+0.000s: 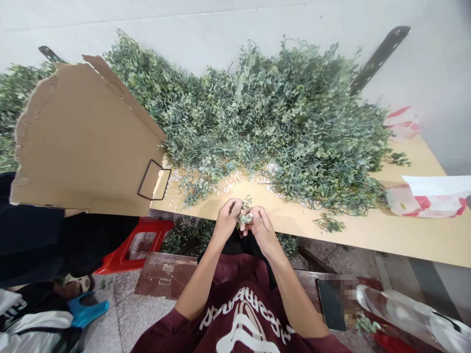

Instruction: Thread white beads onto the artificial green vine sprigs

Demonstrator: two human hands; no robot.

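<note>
Nearest my camera is a maroon shirt (241, 269); ahead of it, I see the left hand (227, 220) and right hand (264, 231) curled nearly closed, together pinching a leafy sprig (245, 218) at the near edge of the wooden table (415, 235). Beyond lie white bits (230, 185), a wide greenery heap (294, 108), cardboard (84, 137) at left, a pale wall (206, 29).

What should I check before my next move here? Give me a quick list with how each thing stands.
1. Sprig held: ok, at the fingertips of the left hand and right hand.
2. Grip on its stem: cannot tell, fingers cover it.
3. Greenery pile on the table: ok, just ahead.
4. Tabletop free of loose white bits: not ok, scattered before the pile.
5. Cardboard away from both hands: ok, off left.
</note>
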